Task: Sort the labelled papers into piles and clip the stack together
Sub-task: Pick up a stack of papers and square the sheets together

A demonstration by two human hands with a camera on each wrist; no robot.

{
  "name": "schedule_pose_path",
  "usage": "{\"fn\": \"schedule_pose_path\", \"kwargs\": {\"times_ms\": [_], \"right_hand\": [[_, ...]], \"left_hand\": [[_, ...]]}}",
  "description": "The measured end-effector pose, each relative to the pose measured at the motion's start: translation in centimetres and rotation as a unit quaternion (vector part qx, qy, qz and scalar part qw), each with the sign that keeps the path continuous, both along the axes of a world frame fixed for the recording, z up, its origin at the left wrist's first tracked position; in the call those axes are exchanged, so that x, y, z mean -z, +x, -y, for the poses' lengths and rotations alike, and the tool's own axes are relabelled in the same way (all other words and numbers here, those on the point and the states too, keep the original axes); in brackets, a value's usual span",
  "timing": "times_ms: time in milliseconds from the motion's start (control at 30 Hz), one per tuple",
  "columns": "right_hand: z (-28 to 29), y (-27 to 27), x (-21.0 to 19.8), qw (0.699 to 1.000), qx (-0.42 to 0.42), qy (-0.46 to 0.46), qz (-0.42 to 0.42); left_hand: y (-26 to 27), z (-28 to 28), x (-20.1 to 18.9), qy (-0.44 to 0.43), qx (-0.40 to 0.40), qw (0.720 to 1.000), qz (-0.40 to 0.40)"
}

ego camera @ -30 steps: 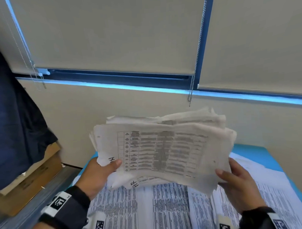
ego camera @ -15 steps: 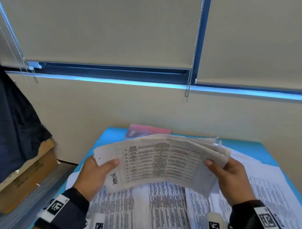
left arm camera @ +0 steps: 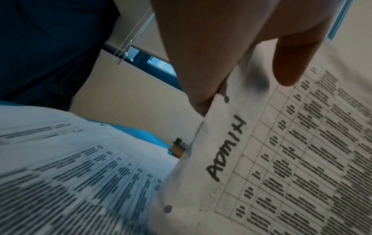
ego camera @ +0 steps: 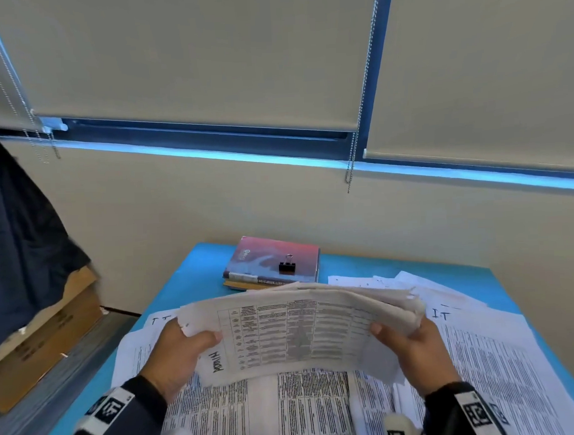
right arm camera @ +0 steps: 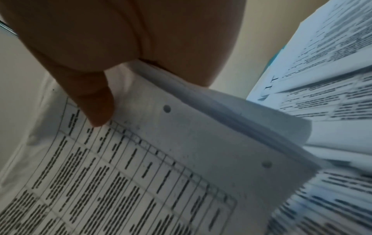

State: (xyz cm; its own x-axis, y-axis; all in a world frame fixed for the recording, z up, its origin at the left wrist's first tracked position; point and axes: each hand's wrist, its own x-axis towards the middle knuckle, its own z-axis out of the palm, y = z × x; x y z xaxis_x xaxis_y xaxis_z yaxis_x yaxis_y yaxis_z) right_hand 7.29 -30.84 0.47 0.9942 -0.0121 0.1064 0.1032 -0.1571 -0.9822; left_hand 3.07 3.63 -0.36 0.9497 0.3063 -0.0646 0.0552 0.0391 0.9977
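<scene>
Head view: both hands hold one stack of papers (ego camera: 302,330) up off the blue surface (ego camera: 190,276), stack bowed, top sheet a printed table with "ADMIN" handwritten near the left end. Left hand (ego camera: 180,354) has its grip closed on the stack's left edge, thumb on top, fingers hidden below. Right hand (ego camera: 414,346) has its grip closed on the right edge, thumb on top, where the sheet edges fan a bit. Below the stack, loose printed sheets (ego camera: 286,409) cover most of the surface, some marked "IT" at far left and far right. At the far end of the surface, a pink book (ego camera: 267,257) lies on other books, with a black binder clip (ego camera: 286,265) standing on its cover, well apart from the stack. Cardboard boxes (ego camera: 46,339) at left, roller blinds (ego camera: 192,58) on the window behind. Left wrist view: left hand (left arm camera: 211,52), thumb pressed on the top sheet just above the "ADMIN" label, stack (left arm camera: 281,159) pinched at the edge; punch holes visible; loose sheets (left arm camera: 70,174) below. Right wrist view: right hand (right arm camera: 120,39), thumb on the top sheet of the stack (right arm camera: 141,174), sheet edges layered under the palm; punch holes show; "IT" sheets (right arm camera: 322,79) at right.
</scene>
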Motion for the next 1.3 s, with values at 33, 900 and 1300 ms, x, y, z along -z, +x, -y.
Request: {"fn": "schedule_pose_path", "kwargs": {"times_ms": [33,900,1300], "right_hand": [[0.0,-0.1,0.3,1.0,-0.004,-0.013,-0.013],[-3.7,1.3,-7.0,0.982,0.026,0.162,0.091],[-7.2,0.6,-4.6,0.986,-0.061,0.129,0.088]], "left_hand": [[-0.1,-0.1,0.2,0.001,0.006,1.0,-0.009],[0.9,2.3,-8.5,0.081,0.021,0.993,0.083],[0.5,4.8,-4.9,0.032,-0.009,0.995,0.093]]}}
